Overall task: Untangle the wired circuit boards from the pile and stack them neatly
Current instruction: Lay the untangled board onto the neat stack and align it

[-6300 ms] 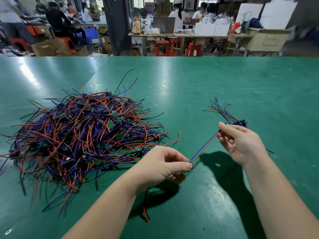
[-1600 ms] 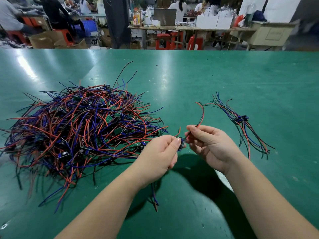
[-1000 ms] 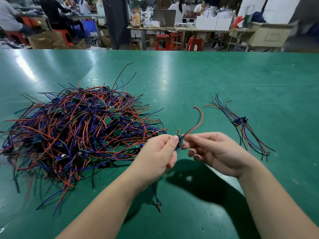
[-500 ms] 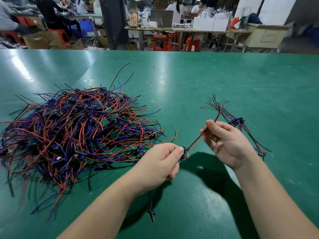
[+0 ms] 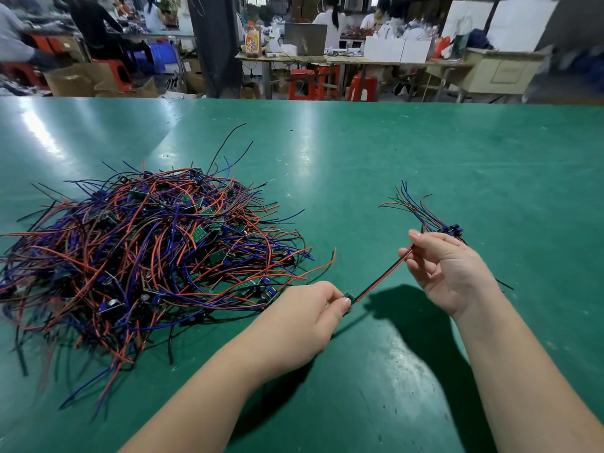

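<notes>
- L hand [image 5: 304, 315]: lower middle of frame, just R of the big pile. Thumb + pointer fingertip pressed together, pinching a small board [image 5: 348, 297]. Other fingers curled under.
- Small board: tiny, dark, mostly hidden by the fingertips. Held up off the green table [image 5: 425, 158], shadow under it.
- Red + black wires [image 5: 382, 278]: run from the small board up and to the R, pulled straight, right into the R hand.
- R hand [image 5: 447, 273]: R of middle, palm facing L. Thumb + pointer finger pinching the wires near their far end. Other fingers loosely bent, a bit apart, touching nothing. Short bit of red wire poking up above the pinch.
- Big pile [image 5: 147, 256]: L half of frame, flat on the table. Lots of red, blue + black wires all knotted up, w/ little green boards mixed in. Loose ends sticking out on all sides.
- Small bunch [image 5: 451, 229]: on the table just behind the R hand, partly hidden by it. Dark boards side by side, wires fanning to the upper L. Well apart from the big pile.
- Top of frame: other tables, red stools [image 5: 302, 83], cardboard boxes [image 5: 70, 81], people sitting, blurry.
</notes>
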A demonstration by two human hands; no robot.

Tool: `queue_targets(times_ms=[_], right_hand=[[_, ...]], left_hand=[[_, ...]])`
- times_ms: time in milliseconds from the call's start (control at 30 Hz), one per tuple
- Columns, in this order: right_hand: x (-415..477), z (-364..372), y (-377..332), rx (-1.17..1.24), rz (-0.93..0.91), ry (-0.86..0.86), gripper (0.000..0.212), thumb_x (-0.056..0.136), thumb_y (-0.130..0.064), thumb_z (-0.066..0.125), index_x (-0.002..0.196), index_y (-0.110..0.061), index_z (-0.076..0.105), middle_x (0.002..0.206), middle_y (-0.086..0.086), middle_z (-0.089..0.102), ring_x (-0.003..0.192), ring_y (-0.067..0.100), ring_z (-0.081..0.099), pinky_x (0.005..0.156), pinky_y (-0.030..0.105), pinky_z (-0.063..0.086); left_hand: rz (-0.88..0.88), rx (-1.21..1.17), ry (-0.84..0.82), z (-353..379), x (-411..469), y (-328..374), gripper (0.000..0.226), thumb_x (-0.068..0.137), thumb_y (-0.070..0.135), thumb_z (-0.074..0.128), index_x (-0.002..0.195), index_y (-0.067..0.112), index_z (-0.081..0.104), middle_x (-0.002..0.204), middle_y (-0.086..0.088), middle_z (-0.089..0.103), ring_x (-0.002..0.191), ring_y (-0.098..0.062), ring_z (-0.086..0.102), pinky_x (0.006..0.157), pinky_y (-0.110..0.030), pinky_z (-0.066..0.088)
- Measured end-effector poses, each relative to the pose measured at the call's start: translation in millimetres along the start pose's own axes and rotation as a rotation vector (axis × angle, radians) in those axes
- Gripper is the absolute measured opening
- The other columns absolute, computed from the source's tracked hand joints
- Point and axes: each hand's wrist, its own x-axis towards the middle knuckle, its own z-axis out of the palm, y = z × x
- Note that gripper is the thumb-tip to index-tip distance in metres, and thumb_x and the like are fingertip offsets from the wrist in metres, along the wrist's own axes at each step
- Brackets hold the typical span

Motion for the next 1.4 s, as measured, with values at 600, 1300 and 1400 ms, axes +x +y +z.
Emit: queue_targets(times_ms=[600, 1300, 1400], right_hand=[[1.3, -7.8, -8.1, -0.078, 0.142, -0.070, 0.025, 0.092, -0.006, 0.056, 0.073, -0.010, 0.041, 0.055, 0.014, 0.065, 0.053, 0.023, 0.069, 0.042, 0.019, 0.051], [-4.1, -1.7, -9.1, 0.013, 0.250, -0.128, 0.030, 0.099, -0.017, 0.046, 0.084, 0.008, 0.054, 0.061, 0.017, 0.067, 0.059, 0.027, 0.071, 0.047, 0.019, 0.055], [-6.1, -0.8, -11.6, 0.026, 0.278, -0.110, 0.030, 0.099, -0.015, 0.045, 0.082, 0.008, 0.055, 0.059, 0.017, 0.066, 0.057, 0.028, 0.070, 0.046, 0.019, 0.054]], left_hand=[[-0.021, 0.098, -0.009, -3.0, 2.3, -6.7, 0.019, 0.099, 0.039, 0.042, 0.093, 0.026, 0.055, 0.053, 0.008, 0.055, 0.048, 0.000, 0.047, 0.061, -0.025, 0.042], [-0.048, 0.141, -0.010, -6.0, 3.2, -13.9, 0.016, 0.099, 0.036, 0.042, 0.088, 0.027, 0.049, 0.053, 0.005, 0.060, 0.049, -0.001, 0.050, 0.063, -0.024, 0.043], [-0.045, 0.133, -0.002, -5.8, 3.5, -14.5, 0.015, 0.099, 0.036, 0.042, 0.088, 0.028, 0.049, 0.053, 0.007, 0.060, 0.049, 0.001, 0.051, 0.062, -0.020, 0.043]])
